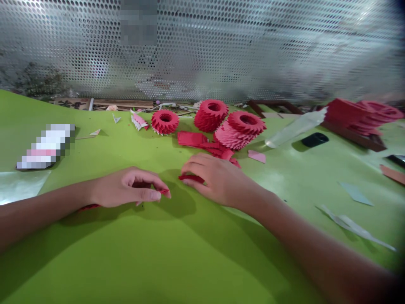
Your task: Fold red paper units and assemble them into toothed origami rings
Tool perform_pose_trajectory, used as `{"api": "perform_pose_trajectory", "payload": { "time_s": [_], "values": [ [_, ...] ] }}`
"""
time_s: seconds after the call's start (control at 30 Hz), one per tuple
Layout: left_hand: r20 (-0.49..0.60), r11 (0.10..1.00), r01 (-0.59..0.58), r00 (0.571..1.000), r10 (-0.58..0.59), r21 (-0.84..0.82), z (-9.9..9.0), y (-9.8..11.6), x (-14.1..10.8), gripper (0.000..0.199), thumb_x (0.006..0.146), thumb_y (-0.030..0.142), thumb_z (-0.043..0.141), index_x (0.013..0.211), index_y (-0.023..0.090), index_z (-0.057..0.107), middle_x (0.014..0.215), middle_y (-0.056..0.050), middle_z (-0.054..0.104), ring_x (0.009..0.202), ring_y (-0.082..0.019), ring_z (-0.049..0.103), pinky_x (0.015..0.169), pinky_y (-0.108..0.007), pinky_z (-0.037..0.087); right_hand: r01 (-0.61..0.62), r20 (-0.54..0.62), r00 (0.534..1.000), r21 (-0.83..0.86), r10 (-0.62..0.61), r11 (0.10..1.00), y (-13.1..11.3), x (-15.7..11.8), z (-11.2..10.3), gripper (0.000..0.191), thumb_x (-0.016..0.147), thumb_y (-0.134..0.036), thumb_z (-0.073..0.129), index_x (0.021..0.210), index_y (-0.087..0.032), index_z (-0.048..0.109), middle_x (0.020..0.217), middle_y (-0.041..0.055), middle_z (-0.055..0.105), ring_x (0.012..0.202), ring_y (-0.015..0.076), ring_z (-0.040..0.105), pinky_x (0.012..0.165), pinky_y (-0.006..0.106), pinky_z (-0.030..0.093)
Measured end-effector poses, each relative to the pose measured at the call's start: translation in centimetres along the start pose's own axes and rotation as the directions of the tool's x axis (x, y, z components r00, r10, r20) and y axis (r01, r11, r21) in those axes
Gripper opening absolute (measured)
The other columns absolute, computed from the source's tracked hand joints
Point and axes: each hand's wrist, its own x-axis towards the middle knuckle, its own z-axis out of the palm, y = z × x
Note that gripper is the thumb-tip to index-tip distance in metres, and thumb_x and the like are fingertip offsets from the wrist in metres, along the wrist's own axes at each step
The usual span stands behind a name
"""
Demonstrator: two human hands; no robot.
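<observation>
My left hand [133, 188] is closed in a pinch on a small folded red paper piece [164, 191] at its fingertips. Beneath its wrist a strip of red paper [89, 207] peeks out, mostly hidden. To the right, my right hand [211, 177] curls its fingers round a red paper strip [191, 178], with the thumb against it. Just beyond my right hand lie red paper pieces [193, 138], some loosely heaped. The two hands are apart, over the green tabletop [158, 253].
Several pleated paper rings [165, 122] stand at the back. Towards the right are a clear plastic sleeve [294, 128], a black cylinder [315, 139], a brown tray [357, 137] with red paper stacks, and paper scraps [356, 193]. A blurred-out flat object [46, 147] lies left. A perforated metal panel [202, 50] rises behind.
</observation>
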Motion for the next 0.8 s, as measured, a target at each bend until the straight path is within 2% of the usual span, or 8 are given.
{"api": "perform_pose_trajectory", "payload": {
  "time_s": [0.13,0.27,0.4,0.5,0.6,0.8],
  "values": [
    [-0.007,1.0,-0.008,1.0,0.008,0.001,0.1,-0.1,0.1,0.038,0.091,0.047,0.062,0.114,0.018,0.071,0.093,-0.004,0.067,0.07,-0.01,0.051,0.057,-0.018,0.042,-0.085,0.048,0.995,0.065,0.082,0.994,-1.0,0.1,-0.3,0.018,0.099,-0.022,0.051,0.103,-0.016,0.067,0.095,0.0068,0.073,0.079,0.0183,0.065,0.064,0.029,0.045],
    [-0.013,1.0,0.003,1.0,-0.003,0.016,0.0,-0.3,0.1,0.04,0.091,0.049,0.063,0.115,0.019,0.071,0.091,-0.004,0.067,0.069,-0.01,0.05,0.057,-0.018,0.04,-0.116,0.048,0.993,0.102,0.111,0.988,-1.6,-0.1,-1.1,0.024,0.101,-0.024,0.045,0.113,-0.017,0.065,0.101,0.0077,0.073,0.08,0.0185,0.065,0.063,0.029,0.043],
    [-0.011,1.0,0.013,1.0,-0.012,0.015,-0.2,-0.5,0.1,0.04,0.091,0.051,0.063,0.116,0.021,0.071,0.095,-0.004,0.069,0.07,-0.011,0.053,0.059,-0.019,0.042,-0.12,0.176,0.98,0.151,0.093,0.981,-1.1,-0.6,-2.1,0.033,0.094,-0.044,0.059,0.11,-0.017,0.068,0.105,0.01,0.071,0.088,0.0224,0.066,0.07,0.032,0.047],
    [-0.014,0.999,0.029,0.999,-0.029,0.023,-0.3,-0.5,0.1,0.04,0.091,0.051,0.063,0.117,0.022,0.07,0.099,-0.004,0.07,0.072,-0.011,0.055,0.06,-0.019,0.043,-0.108,0.235,0.97,0.177,0.065,0.978,-0.5,-0.8,-2.4,0.026,0.09,-0.038,0.064,0.107,-0.019,0.07,0.107,0.0089,0.07,0.091,0.0226,0.066,0.077,0.034,0.048],
    [-0.017,0.998,0.035,0.999,-0.034,0.044,-0.3,-0.5,0.1,0.04,0.091,0.052,0.062,0.117,0.022,0.07,0.101,-0.004,0.07,0.072,-0.011,0.056,0.061,-0.019,0.044,-0.071,0.201,0.979,0.165,0.037,0.984,-0.2,-0.8,-2.1,0.02,0.093,-0.03,0.06,0.106,-0.02,0.071,0.106,0.0082,0.07,0.092,0.0216,0.066,0.078,0.034,0.048],
    [-0.006,0.999,0.02,1.0,-0.02,0.036,-0.3,-0.4,0.1,0.038,0.092,0.05,0.062,0.116,0.022,0.07,0.099,-0.004,0.07,0.071,-0.011,0.055,0.06,-0.019,0.043,0.014,0.1,0.995,0.071,-0.021,0.997,-0.6,-0.2,-0.9,0.023,0.099,-0.022,0.049,0.104,-0.017,0.071,0.101,0.0081,0.072,0.088,0.0205,0.066,0.076,0.034,0.05]
  ]
}}
